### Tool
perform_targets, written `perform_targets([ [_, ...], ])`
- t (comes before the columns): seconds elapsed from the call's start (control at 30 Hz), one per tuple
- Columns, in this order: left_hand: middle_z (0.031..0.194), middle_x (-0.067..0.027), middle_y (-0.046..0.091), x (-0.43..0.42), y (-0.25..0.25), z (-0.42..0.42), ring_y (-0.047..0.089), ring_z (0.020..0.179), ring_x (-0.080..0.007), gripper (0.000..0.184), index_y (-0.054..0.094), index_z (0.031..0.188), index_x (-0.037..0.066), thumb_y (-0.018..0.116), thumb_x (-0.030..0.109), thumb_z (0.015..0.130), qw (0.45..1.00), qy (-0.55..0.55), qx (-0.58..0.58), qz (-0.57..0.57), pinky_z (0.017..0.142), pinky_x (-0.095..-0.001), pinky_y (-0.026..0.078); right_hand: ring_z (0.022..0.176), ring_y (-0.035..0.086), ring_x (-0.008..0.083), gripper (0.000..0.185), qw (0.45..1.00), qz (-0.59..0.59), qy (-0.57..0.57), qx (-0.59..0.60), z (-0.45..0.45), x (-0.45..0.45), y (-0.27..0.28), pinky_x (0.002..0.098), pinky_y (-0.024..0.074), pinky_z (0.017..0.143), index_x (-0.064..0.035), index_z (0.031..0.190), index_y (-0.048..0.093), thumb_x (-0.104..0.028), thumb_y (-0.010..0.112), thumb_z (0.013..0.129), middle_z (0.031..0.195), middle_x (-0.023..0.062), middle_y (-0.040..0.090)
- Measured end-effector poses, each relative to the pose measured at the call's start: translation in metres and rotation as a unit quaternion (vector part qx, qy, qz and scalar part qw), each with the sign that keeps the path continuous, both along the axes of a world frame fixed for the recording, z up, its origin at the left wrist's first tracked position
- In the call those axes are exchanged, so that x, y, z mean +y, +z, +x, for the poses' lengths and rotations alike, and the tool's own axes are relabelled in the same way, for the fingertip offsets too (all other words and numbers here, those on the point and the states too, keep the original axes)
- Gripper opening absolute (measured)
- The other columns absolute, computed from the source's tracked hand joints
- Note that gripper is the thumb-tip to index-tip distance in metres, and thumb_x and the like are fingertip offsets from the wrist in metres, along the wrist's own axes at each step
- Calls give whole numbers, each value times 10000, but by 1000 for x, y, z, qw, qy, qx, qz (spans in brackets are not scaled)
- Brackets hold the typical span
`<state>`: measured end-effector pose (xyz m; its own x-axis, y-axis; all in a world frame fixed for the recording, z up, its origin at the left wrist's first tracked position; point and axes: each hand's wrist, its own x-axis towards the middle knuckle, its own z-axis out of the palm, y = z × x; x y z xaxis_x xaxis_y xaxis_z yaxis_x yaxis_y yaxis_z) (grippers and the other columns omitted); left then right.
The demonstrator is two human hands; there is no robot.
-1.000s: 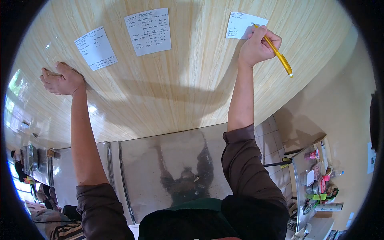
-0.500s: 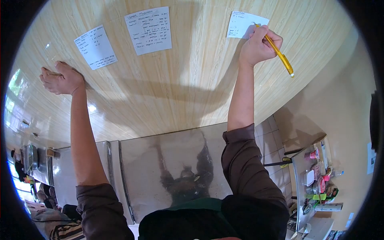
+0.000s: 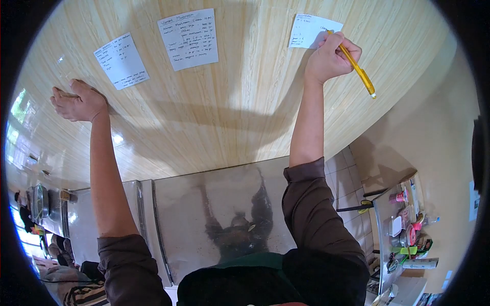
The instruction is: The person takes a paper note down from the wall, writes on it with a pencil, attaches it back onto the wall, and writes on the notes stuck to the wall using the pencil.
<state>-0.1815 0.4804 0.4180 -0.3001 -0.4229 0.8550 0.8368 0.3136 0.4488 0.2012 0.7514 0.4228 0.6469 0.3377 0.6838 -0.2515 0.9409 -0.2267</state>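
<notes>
My right hand is closed around a yellow pen. The pen's writing end meets the rightmost white paper, which bears handwritten lines and hangs on a pale wood-grain surface. Part of that sheet is hidden behind my fingers. My left hand rests against the same surface at the far left, fingers extended and thumb apart, with nothing visible in it. Between my hands are two more handwritten papers, a tilted one near my left hand and a larger one in the middle.
Below the wood-grain surface is a shiny metal panel showing my reflection. At lower right, a side table carries containers, a roll and other small items. A metal bowl stands at the left, with striped cloth at lower left.
Both hands stay almost where they were. A little more handwriting shows by the pen's writing end on the right paper. The view has shifted very slightly.
</notes>
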Motion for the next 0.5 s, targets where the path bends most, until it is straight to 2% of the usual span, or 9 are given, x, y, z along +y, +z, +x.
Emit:
perform_targets([
  [0.27, 1480, -234, 377, 0, 1, 2, 280, 1392, -416, 648, 446, 1406, 32, 521, 480, 944, 1000, -5, -3, 1, 1149, -557, 191, 621, 520, 77, 189, 1000, 5, -2, 12, -1, 1, 1, 212, 457, 581, -42, 839, 457, 0, 635, 887, 752, 50, 550],
  [0.37, 1478, -231, 381, 0, 1, 3, 280, 1392, -416, 646, 449, 1404, 36, 525, 478, 938, 1000, -7, -7, 5, 1147, -558, 191, 584, 518, 78, 192, 999, 24, 36, 30, 0, -1, 2, 206, 455, 546, -44, 837, 454, 8, 632, 887, 744, 47, 549],
  [0.47, 1480, -232, 382, 1, 0, 3, 283, 1388, -417, 651, 451, 1403, 39, 542, 472, 926, 1000, -2, -20, 10, 1143, -557, 197, 549, 511, 79, 176, 1000, 17, 3, 3, 1, 1, 1, 199, 448, 515, -46, 870, 448, -1, 615, 901, 706, 55, 545],
  [0.5, 1481, -233, 382, 1, 1, 3, 285, 1386, -418, 653, 452, 1403, 40, 549, 469, 921, 1000, 0, -25, 12, 1141, -557, 200, 544, 513, 83, 174, 999, 23, 35, 15, 1, -2, 3, 200, 447, 509, -48, 891, 443, -35, 614, 919, 698, 67, 553],
])
